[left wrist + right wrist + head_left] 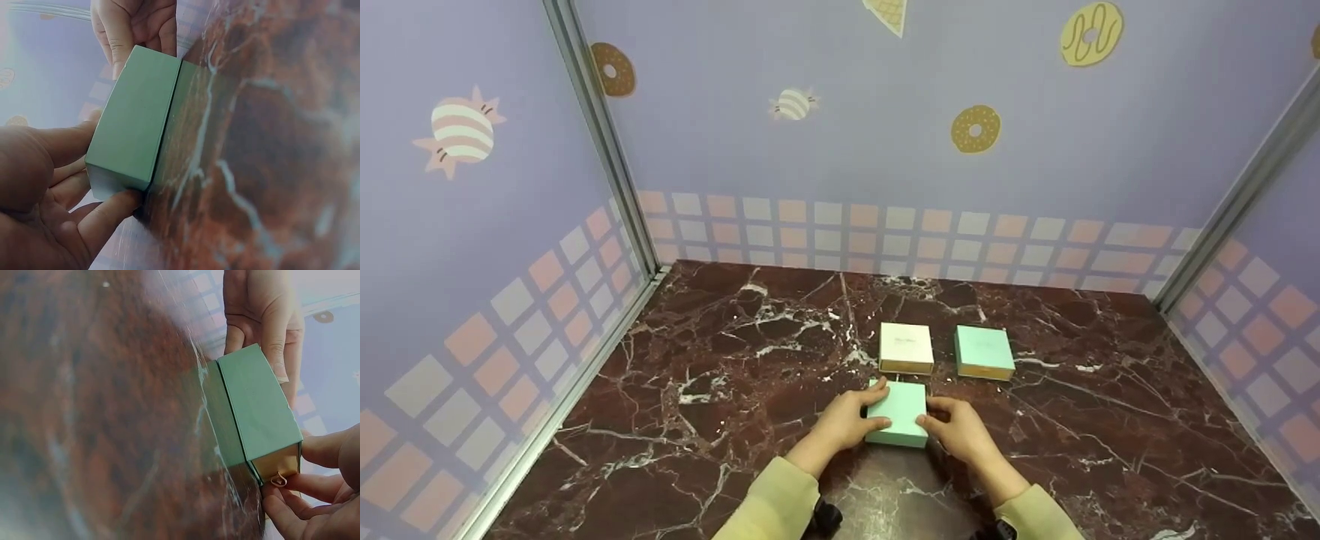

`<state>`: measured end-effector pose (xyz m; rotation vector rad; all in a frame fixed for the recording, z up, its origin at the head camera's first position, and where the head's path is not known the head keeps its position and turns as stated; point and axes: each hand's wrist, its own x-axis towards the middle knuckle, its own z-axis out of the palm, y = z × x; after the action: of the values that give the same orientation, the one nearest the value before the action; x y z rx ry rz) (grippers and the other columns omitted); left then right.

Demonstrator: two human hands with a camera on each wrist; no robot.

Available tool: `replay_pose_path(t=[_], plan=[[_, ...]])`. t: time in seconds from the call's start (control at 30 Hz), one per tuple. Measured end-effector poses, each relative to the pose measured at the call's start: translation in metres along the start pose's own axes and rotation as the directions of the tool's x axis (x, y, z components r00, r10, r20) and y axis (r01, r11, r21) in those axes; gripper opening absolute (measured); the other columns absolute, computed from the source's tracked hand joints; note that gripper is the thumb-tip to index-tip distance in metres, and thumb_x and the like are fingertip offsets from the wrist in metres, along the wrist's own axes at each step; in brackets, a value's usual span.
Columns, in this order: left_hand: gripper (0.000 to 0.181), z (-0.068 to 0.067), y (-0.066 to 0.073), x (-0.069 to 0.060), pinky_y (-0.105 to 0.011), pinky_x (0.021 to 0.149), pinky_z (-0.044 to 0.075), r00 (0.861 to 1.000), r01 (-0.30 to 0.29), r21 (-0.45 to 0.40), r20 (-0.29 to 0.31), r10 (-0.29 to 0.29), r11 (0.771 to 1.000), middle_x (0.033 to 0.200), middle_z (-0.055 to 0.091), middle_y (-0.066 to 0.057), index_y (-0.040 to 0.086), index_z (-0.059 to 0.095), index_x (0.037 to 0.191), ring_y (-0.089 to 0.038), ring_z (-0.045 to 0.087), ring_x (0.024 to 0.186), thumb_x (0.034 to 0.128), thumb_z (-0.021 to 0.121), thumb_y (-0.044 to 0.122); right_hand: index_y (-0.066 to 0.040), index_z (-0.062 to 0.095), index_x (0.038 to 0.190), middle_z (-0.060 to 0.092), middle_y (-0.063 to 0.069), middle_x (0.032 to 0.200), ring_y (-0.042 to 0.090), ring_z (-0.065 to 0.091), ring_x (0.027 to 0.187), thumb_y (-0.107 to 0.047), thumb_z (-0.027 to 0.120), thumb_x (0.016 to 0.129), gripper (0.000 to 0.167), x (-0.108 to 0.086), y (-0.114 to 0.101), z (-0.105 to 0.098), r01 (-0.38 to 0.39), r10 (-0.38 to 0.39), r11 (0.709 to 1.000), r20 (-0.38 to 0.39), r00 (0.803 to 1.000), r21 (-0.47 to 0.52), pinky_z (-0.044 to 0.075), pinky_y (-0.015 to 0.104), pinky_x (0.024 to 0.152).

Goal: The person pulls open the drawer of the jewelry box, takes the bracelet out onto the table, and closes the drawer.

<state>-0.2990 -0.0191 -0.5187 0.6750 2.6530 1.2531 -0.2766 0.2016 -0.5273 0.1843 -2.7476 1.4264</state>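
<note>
Head view: on the marbled table [660, 465], a mint-green box [901, 405] sits just on the person's side of the cream box [906, 345]; the left hand [844, 420], nearer and leftward of the cream box, grasps its left side, thumb on top, while the right hand [962, 431], nearer and rightward of the cream box, grips the opposite side by a small loop [279, 480]; a turquoise box [984, 349] stands right of the cream box, apart from it
</note>
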Motion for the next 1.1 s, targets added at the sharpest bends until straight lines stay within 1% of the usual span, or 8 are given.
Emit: replay_pose_path(t=[0.23,0.47,0.6,0.67,0.73,0.87,0.93,1.1], plan=[[0.06,0.0,0.001,-0.001,-0.052,0.121,0.04,1.0,-0.003,0.062,0.021,0.002,0.998,0.164,0.04,-0.007,0.004,0.053,0.149,-0.035,0.045,0.147,0.0959,0.073,0.024,0.013,0.066,0.125,0.074,0.026,0.114,0.031,0.074,0.098,-0.011,0.074,0.094,0.041,-0.001,0.001,-0.001,0.016,-0.016,1.0,0.011,1.0,0.017,0.062,0.039,0.08],[0.06,-0.001,0.001,-0.003,-0.052,0.122,0.039,0.999,0.005,0.056,0.038,-0.008,0.998,0.166,0.038,-0.005,0.006,0.051,0.151,-0.034,0.043,0.149,0.0975,0.071,0.025,0.014,0.065,0.127,0.074,0.026,0.116,0.029,0.073,0.101,-0.015,0.076,0.093,0.047,0.0,0.001,-0.004,-0.028,0.028,0.999,0.013,1.0,0.028,0.062,0.042,0.084],[0.06,-0.002,0.002,-0.002,-0.051,0.122,0.039,0.999,0.016,0.05,0.047,-0.019,0.999,0.167,0.036,-0.004,0.007,0.05,0.152,-0.033,0.042,0.15,0.0983,0.07,0.025,0.013,0.063,0.131,0.075,0.021,0.104,0.016,0.066,0.077,-0.016,0.074,0.094,0.048,0.004,0.003,-0.006,-0.095,0.09,0.99,0.05,0.995,0.109,0.056,0.029,0.065],[0.059,-0.002,0.002,-0.002,-0.051,0.123,0.038,0.999,0.017,0.05,0.047,-0.019,0.999,0.167,0.036,-0.004,0.007,0.05,0.152,-0.033,0.042,0.15,0.0985,0.069,0.025,0.013,0.062,0.132,0.075,0.019,0.101,0.012,0.062,0.072,-0.016,0.071,0.097,0.046,0.006,0.004,-0.009,-0.133,0.123,0.977,0.07,0.99,0.166,0.053,0.025,0.061],[0.059,-0.002,0.002,-0.002,-0.051,0.123,0.038,0.999,0.008,0.055,0.044,-0.01,0.998,0.166,0.036,-0.006,0.006,0.05,0.151,-0.035,0.042,0.15,0.0983,0.07,0.024,0.013,0.062,0.133,0.074,0.022,0.102,0.014,0.065,0.074,-0.015,0.066,0.1,0.043,0.007,0.006,-0.011,-0.175,0.16,0.958,0.082,0.984,0.228,0.059,0.027,0.065],[0.06,-0.001,0.002,-0.002,-0.051,0.123,0.038,0.999,-0.003,0.065,0.042,0.0,0.998,0.166,0.037,-0.007,0.005,0.05,0.151,-0.036,0.043,0.149,0.0976,0.07,0.025,0.015,0.062,0.13,0.073,0.027,0.117,0.026,0.075,0.102,-0.012,0.059,0.104,0.038,0.008,0.009,-0.016,-0.228,0.214,0.929,0.08,0.974,0.291,0.063,0.04,0.094],[0.061,-0.001,0.002,-0.002,-0.052,0.123,0.038,0.999,-0.006,0.067,0.041,0.003,0.998,0.166,0.037,-0.007,0.005,0.05,0.151,-0.036,0.043,0.149,0.0973,0.071,0.025,0.017,0.063,0.128,0.073,0.028,0.116,0.029,0.076,0.103,-0.011,0.058,0.105,0.036,0.009,0.011,-0.018,-0.253,0.237,0.918,0.087,0.967,0.306,0.063,0.042,0.095],[0.061,-0.001,0.001,-0.003,-0.051,0.123,0.038,0.999,-0.004,0.06,0.044,0.002,0.998,0.166,0.037,-0.007,0.005,0.05,0.151,-0.036,0.043,0.148,0.0977,0.07,0.025,0.02,0.062,0.124,0.077,0.025,0.107,0.02,0.078,0.089,-0.01,0.059,0.104,0.036,0.009,0.012,-0.024,-0.279,0.244,0.907,0.146,0.959,0.316,0.065,0.033,0.085]])
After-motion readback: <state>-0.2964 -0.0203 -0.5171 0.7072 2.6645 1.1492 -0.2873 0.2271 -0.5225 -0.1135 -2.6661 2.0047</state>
